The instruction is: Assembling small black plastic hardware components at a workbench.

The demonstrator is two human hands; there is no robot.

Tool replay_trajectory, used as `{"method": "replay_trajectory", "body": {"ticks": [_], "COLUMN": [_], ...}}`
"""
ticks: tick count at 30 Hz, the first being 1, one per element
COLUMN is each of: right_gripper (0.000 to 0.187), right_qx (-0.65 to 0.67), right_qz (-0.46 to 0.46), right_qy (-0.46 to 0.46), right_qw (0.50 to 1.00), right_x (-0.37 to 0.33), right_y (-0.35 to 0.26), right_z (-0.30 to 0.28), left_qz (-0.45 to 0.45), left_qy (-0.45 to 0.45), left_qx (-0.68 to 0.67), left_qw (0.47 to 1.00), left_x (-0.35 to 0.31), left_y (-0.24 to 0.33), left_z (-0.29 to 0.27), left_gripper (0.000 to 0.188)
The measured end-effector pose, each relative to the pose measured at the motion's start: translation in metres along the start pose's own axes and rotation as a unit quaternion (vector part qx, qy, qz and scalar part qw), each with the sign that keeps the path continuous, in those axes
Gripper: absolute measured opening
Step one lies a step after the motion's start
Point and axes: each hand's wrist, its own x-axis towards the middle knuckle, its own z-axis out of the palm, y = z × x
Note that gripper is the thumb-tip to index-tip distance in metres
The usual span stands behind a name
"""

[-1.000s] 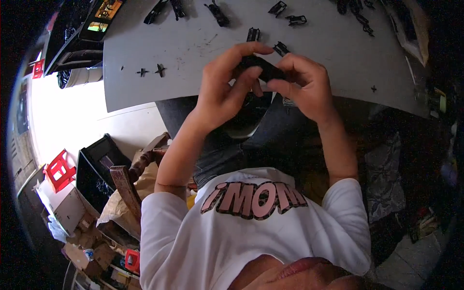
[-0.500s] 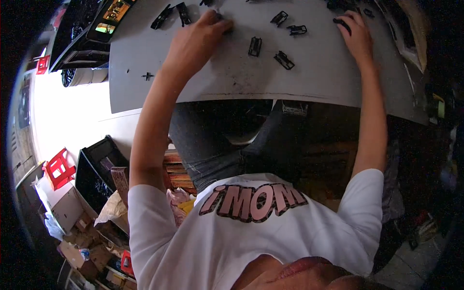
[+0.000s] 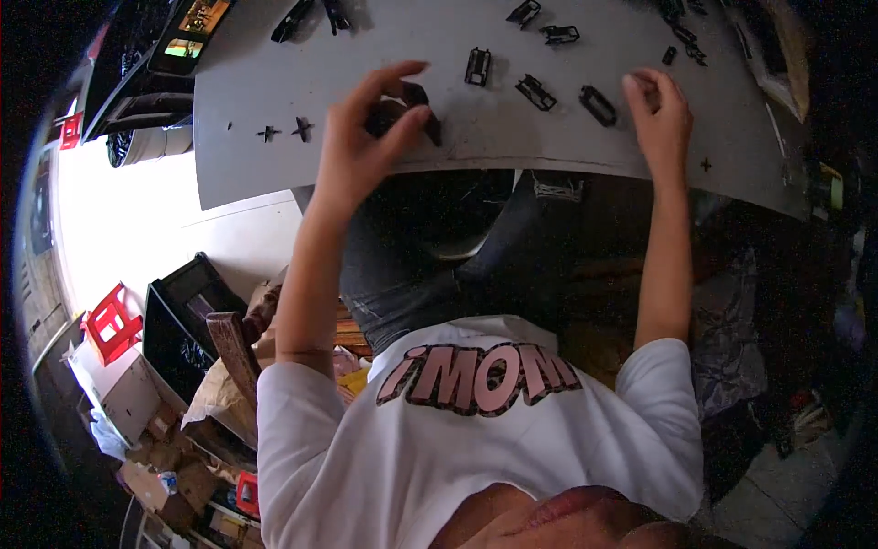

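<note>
My left hand (image 3: 370,128) is over the near part of the grey table, its thumb and index finger spread wide. A dark black piece (image 3: 433,128) lies between and under those fingers, partly hidden by them; they do not close round it. To the right, my right hand (image 3: 660,110) is just above the tabletop, thumb and curled fingers apart, with nothing visible in it. Beside its thumb lies an oval black plastic frame (image 3: 597,106). Several open black plastic frames lie between the hands, among them an upright one (image 3: 477,67) and a slanted one (image 3: 536,92).
Small black cross-shaped pieces (image 3: 302,129) lie at the table's left, another cross piece (image 3: 706,165) at the right. More black parts (image 3: 684,41) sit at the far right. A lit screen (image 3: 187,41) stands at the far left. The table's front edge (image 3: 512,165) is close to my lap.
Both hands have drawn back toward me. My right hand has let go of the oval black frame, now on the table. My left hand has opened, with a black piece now near the front edge.
</note>
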Motion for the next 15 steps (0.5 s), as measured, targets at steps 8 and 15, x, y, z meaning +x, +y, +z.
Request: {"method": "replay_trajectory", "body": {"ticks": [8, 15], "right_gripper": [0.038, 0.024], "right_qx": [-0.062, -0.056], "right_qz": [-0.078, -0.106], "right_qy": [-0.001, 0.017], "right_qw": [0.995, 0.993], "right_x": [-0.035, -0.037], "right_y": [-0.050, -0.092], "right_z": [0.007, 0.022], "left_qz": [-0.010, 0.043], "left_qy": [-0.052, -0.047], "left_qx": [0.071, 0.135], "left_qw": [0.996, 0.989], "left_x": [-0.019, -0.019], "left_y": [0.000, -0.009], "left_z": [0.013, 0.014], "left_gripper": [0.030, 0.028]}}
